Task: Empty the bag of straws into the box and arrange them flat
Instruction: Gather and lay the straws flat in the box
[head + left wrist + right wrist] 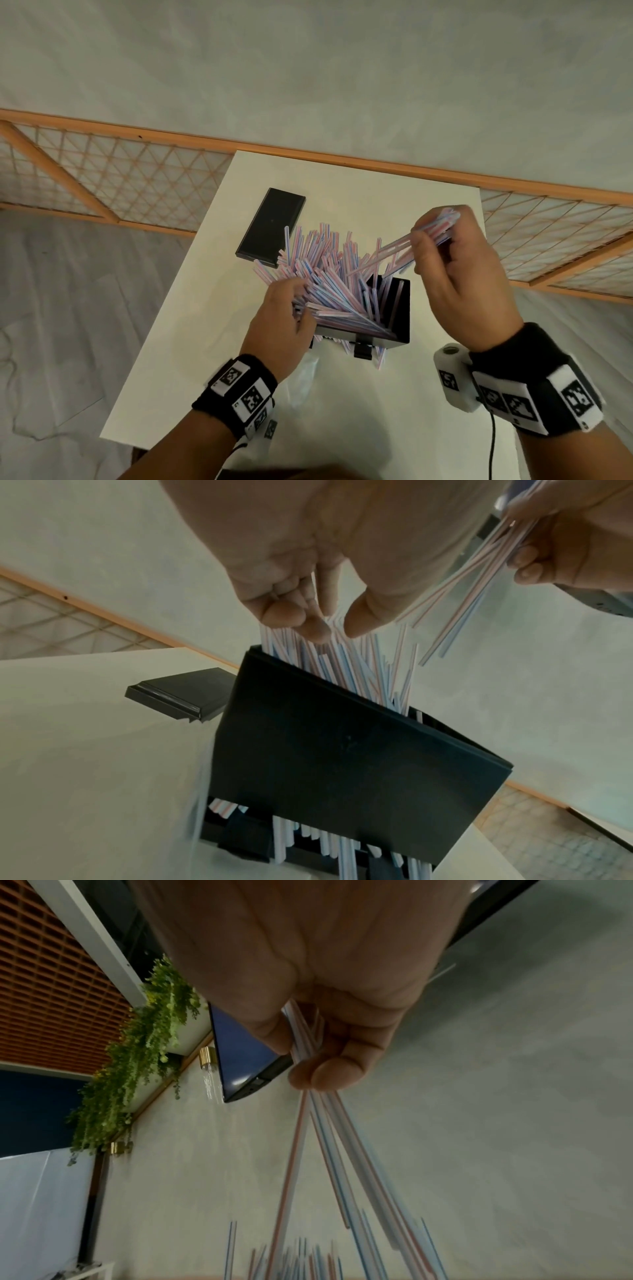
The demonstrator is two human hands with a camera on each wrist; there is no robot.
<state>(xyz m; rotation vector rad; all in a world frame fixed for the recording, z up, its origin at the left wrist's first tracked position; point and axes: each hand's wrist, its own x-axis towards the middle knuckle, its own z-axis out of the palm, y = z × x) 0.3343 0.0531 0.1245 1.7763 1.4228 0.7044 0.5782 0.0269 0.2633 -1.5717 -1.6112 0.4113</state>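
Your right hand [459, 274] is raised above the far right of the black box [400, 308], fingers and thumb curled round a small bundle of straws [428, 229]. The bundle passes through your grip near its far upper end; its long free ends slope down and left toward the box. In the right wrist view the thumb presses the bundle [329, 1137] against the curled fingers [329, 1074], and the straws fan out below the hand.

Your left hand [281, 322] is at the near left of the box. Its fingers are curled into the main mass of straws [322, 267], with thumb and fingertips pinching a few of them, as the left wrist view shows at the fingertips [308, 626].

That mass stands crooked in the box, leaning far and left, many ends poking well above the rim. None lie flat.

Some straws stick out below the box's near wall [342, 764], beside a black clip [363, 349] at the near edge.

The box stands on a white table [191, 359], toward the centre. Its black lid [270, 226] lies flat on the table, far left of the box, apart from it; a few straw tips overlap the lid's near end in the head view.

Clear plastic, possibly the bag [305, 373], lies just near the box between your wrists; too faint to be sure.
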